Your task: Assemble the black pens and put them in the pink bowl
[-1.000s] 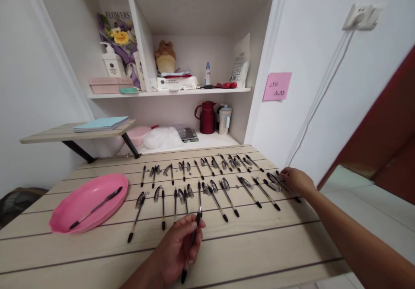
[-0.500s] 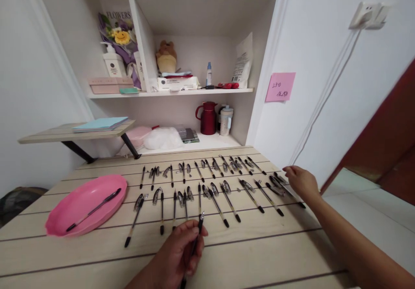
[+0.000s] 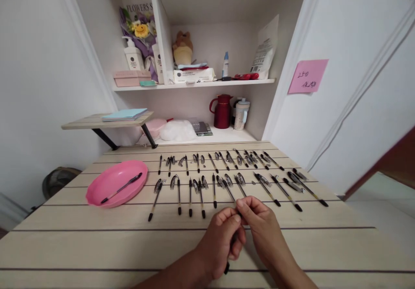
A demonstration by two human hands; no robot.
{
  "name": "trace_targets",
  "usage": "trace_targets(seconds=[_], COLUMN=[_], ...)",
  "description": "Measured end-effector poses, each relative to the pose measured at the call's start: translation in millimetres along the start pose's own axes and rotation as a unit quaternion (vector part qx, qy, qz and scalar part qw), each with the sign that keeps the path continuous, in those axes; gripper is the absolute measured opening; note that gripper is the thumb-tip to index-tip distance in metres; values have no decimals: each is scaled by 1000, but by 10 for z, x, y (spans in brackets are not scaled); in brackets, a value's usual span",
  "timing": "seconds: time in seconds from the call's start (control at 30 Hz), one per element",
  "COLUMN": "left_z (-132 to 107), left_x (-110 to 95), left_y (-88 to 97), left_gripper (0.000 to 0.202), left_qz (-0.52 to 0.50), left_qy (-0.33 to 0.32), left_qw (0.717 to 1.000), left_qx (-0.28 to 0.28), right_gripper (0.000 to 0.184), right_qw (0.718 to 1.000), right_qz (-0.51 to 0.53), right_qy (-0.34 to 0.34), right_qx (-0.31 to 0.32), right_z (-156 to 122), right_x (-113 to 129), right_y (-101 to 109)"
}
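Note:
My left hand (image 3: 220, 239) is wrapped round a black pen (image 3: 226, 268), whose dark end sticks out below the fingers. At the pen's upper end, my right hand (image 3: 263, 226) has its fingertips pinched together, touching the left thumb and forefinger. What the right fingers hold is hidden. Beyond both hands, uncapped pens (image 3: 287, 193) lie in two rows, with clear-and-black pen caps (image 3: 240, 179) beside them. One more pen (image 3: 121, 188) rests in the pink dish (image 3: 94, 192) at the left.
The slatted wooden table (image 3: 106, 245) runs up to a white shelf unit (image 3: 201, 85). On it stand a red jug (image 3: 222, 111) and a light cup (image 3: 241, 114). A small raised stand (image 3: 84, 122) carries blue paper (image 3: 126, 114) at the back left.
My right hand has come from the table's right side to meet my left hand at the pen's upper end. My left hand still holds the pen. The view has turned left.

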State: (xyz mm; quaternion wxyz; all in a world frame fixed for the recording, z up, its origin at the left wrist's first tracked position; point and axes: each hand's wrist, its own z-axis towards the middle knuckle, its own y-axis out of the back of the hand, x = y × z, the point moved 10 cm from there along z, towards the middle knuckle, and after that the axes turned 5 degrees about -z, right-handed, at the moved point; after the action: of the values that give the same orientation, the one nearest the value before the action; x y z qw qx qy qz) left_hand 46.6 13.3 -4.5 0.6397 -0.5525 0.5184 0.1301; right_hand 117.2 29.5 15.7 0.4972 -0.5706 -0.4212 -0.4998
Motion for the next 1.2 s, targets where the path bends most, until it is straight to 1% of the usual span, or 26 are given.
trace_targets(seconds=[0.07, 0.2, 0.3, 0.43, 0.5, 0.57, 0.63, 0.7, 0.87, 0.93, 1.07, 1.2], left_z=[-29, -88, -95, -84, -79, -73, -68, -63, -65, -73, -97, -118], left_x=[28, 111, 133, 179, 190, 192, 195, 201, 216, 207, 170, 163], left_y=[7, -15, -3, 7, 13, 19, 24, 27, 16, -1, -32, -50], left_gripper=[23, 26, 26, 27, 27, 27, 26, 25, 23, 21, 20, 20], left_qz=[-9, -51, -52, -54, -63, -71, -76, -77, -84, -89, -101, -108], left_qy=[21, 70, 72, 80, 83, 85, 86, 87, 88, 90, 98, 109], left_qw=[1000, 996, 996, 995, 995, 994, 993, 993, 993, 992, 990, 988], left_qx=[-4, 8, 4, 5, 7, 11, 14, 14, 10, 13, 24, 36], right_gripper=[31, 32, 34, 23, 22, 21, 25, 29, 21, 21, 25, 26], right_qw=[1000, 999, 997, 997, 994, 986, 976, 970, 986, 986, 982, 977], right_qz=[11, 38, 55, 54, 84, 128, 167, 184, 129, 128, 148, 176], right_qy=[-2, -25, -38, -27, -43, -70, -96, -107, -78, -76, -83, -69], right_qx=[4, 19, 32, 44, 55, 81, 105, 113, 70, 72, 87, 95], right_z=[5, -36, -62, -48, -43, -58, -84, -97, -38, -26, -46, -71], right_x=[-2, -17, -43, -33, -48, -69, -84, -98, -123, -114, -72, -26], right_y=[-13, -42, -70, -95, -121, -184, -252, -283, -171, -164, -207, -254])
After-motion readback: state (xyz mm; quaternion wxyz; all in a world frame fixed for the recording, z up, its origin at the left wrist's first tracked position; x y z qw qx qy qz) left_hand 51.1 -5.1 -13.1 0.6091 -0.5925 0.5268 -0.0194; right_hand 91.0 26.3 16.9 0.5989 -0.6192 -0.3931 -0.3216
